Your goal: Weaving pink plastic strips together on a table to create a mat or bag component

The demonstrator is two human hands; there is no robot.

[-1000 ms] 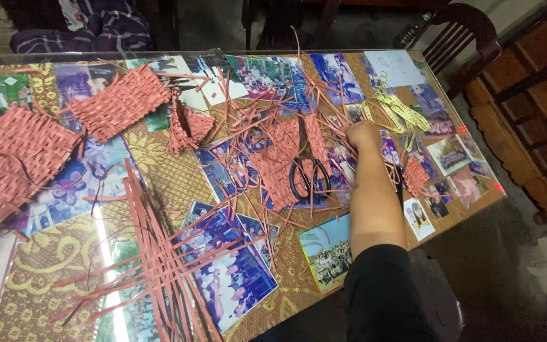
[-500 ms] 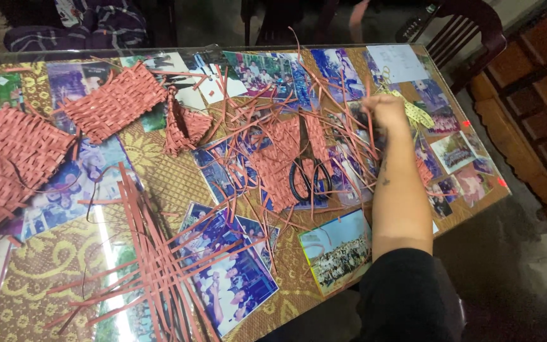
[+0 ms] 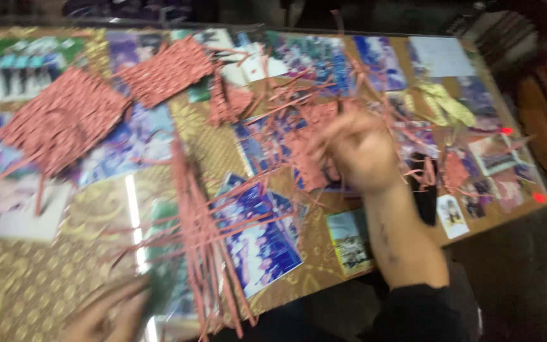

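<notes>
My right hand [image 3: 357, 152] is raised over the middle of the table, its fingers closed on a long pink strip [image 3: 349, 44] that runs up and away toward the far edge. Under it lies a partly woven pink mat [image 3: 311, 149] with loose strip ends. My left hand [image 3: 106, 313] comes in at the bottom left, blurred, resting near the lower end of a bundle of long pink strips [image 3: 201, 234]; whether it holds anything is unclear. Two finished woven pink mats [image 3: 64, 120] [image 3: 166, 69] lie at the left.
The glass-topped table [image 3: 33, 278] shows photographs and a gold patterned cloth beneath the glass. Yellow strips [image 3: 441, 104] lie at the right. A dark wooden chair [image 3: 539, 38] stands past the right corner. The right table edge is close to my arm.
My right hand drew back from the right side toward the middle of the table, pulling a pink strip. My left hand came into view at the bottom left. The view shifted right.
</notes>
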